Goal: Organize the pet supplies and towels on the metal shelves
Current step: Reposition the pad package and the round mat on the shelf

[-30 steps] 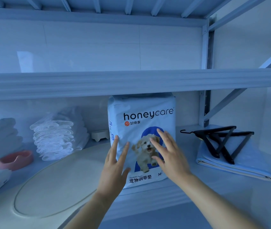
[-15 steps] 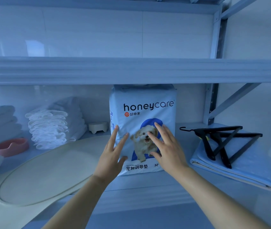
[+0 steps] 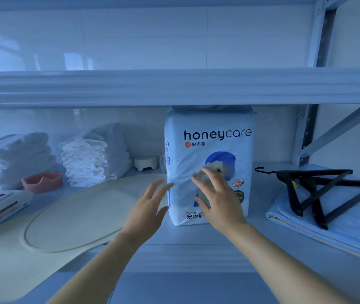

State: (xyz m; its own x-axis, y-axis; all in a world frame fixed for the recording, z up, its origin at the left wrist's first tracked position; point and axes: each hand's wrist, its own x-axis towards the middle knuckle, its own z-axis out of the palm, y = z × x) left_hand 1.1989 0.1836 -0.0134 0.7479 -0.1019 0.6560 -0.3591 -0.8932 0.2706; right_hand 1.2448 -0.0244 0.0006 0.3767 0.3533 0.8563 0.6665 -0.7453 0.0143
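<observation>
The honeycare pack point(image 3: 214, 137) stands upright mid-shelf point(image 3: 196, 238) (its top just under the upper beam). The right hand point(image 3: 220, 202) lays straight, spread fingers point(image 3: 209, 175) flat on its front. The left hand point(image 3: 146, 207), fingers spread and holding nothing, is at its left edge.

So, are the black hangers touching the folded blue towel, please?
Touching: the head view shows the black hangers lying flat on the folded blue towel.

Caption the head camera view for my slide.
Left hand and right hand, open, at an upright honeycare training-pad pack on a metal shelf.
</observation>
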